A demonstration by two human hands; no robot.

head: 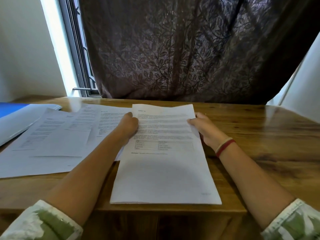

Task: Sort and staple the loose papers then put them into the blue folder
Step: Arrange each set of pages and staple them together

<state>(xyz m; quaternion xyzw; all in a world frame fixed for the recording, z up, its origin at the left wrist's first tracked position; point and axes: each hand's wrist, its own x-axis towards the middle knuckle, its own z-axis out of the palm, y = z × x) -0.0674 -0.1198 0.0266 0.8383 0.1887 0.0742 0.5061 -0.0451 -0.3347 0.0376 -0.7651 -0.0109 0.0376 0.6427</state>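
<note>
Two hands frame a paper stack [164,170] on a wooden desk [259,135] in the head view, the only one. It lies close to the desk's near edge and overlaps the loose papers [57,135] fanned out to its left. A careless tug could slide it over that edge, or skew its sheets and mix them with the unsorted ones. The right hand [205,129] pinches the stack's right edge, thumb on top and fingers curled behind. The left hand [129,126] meets the left edge, its fingers hidden under the paper, so its grip cannot be told. The blue folder [12,110] waits at the far left, partly under the loose papers; no stapler shows
</note>
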